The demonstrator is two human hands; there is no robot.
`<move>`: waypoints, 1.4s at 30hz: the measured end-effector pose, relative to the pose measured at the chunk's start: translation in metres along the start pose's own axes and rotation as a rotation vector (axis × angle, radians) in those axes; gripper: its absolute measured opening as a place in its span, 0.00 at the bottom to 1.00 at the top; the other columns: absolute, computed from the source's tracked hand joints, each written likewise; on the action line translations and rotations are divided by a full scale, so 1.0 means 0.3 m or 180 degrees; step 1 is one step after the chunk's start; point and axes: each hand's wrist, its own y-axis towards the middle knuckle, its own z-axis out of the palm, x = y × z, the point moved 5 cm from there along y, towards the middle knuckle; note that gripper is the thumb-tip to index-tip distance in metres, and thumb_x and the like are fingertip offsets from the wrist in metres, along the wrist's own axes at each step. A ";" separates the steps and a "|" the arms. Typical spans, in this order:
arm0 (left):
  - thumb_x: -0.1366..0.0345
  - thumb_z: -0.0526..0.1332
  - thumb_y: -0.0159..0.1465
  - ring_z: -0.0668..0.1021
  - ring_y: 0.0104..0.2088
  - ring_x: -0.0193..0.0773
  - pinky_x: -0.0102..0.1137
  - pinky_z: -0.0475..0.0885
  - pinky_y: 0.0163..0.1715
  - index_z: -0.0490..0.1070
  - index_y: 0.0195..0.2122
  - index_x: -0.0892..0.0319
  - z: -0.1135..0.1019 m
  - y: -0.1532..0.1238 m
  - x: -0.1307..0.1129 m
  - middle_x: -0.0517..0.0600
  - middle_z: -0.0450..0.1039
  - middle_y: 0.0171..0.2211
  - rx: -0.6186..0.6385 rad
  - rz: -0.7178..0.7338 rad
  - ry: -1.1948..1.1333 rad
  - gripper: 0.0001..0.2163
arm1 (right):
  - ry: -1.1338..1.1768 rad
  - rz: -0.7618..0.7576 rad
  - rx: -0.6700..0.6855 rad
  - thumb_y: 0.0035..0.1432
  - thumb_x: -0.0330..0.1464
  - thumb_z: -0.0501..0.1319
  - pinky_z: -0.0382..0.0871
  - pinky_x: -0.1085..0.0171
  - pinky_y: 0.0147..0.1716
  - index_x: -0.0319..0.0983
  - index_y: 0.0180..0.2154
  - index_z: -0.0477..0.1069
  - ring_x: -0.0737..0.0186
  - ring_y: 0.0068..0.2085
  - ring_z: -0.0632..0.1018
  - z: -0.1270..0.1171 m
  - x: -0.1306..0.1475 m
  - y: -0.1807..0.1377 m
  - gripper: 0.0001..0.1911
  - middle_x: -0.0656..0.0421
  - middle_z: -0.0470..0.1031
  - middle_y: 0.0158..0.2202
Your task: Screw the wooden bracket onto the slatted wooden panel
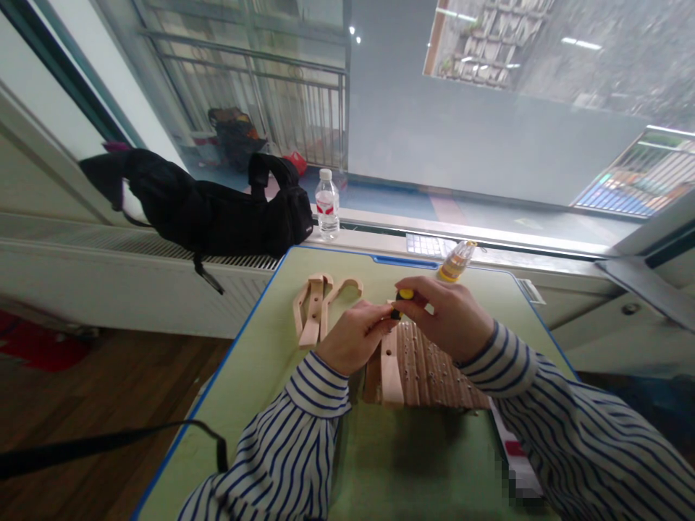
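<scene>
My right hand (442,315) is closed on a stubby screwdriver (405,295) with a yellow and black handle. My left hand (358,334) is pinched at the handle's lower end, against the upper part of a light wooden hook piece (389,369); what its fingertips hold is hidden. That wooden piece has a dark hole and lies along the left side of a brown ridged slab (434,373), like corrugated cardboard, dotted with small screws or holes. The screwdriver's tip is hidden by my fingers.
More wooden hook pieces (315,307) lie left on the green table (260,376). A bottle with a yellow base (456,262) stands at the back right. Beyond the far edge are a water bottle (327,206) and a black bag (233,217). A strap (135,436) crosses the lower left.
</scene>
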 end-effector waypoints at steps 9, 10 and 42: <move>0.61 0.62 0.57 0.71 0.27 0.33 0.27 0.65 0.27 0.72 0.38 0.58 -0.008 0.001 0.001 0.45 0.69 0.24 -0.0300 -0.0231 0.0346 0.09 | 0.0066 0.0079 0.0012 0.56 0.33 0.58 0.66 0.69 0.31 0.35 0.41 0.69 0.68 0.28 0.74 0.002 0.007 0.003 0.11 0.59 0.75 0.29; 0.61 0.63 0.56 0.71 0.26 0.33 0.27 0.65 0.27 0.72 0.37 0.58 -0.009 0.002 -0.001 0.44 0.69 0.24 -0.0354 -0.0248 0.0364 0.09 | 0.0074 0.0071 0.0041 0.56 0.33 0.57 0.67 0.69 0.31 0.35 0.41 0.69 0.68 0.29 0.74 0.001 0.008 0.005 0.11 0.58 0.75 0.30; 0.67 0.57 0.62 0.71 0.32 0.34 0.28 0.64 0.33 0.72 0.32 0.59 -0.006 0.001 -0.024 0.46 0.71 0.27 -0.0055 -0.0083 0.0120 0.05 | 0.0175 -0.0229 0.0114 0.57 0.33 0.56 0.66 0.68 0.35 0.35 0.39 0.71 0.69 0.31 0.71 -0.015 0.014 0.013 0.10 0.57 0.73 0.34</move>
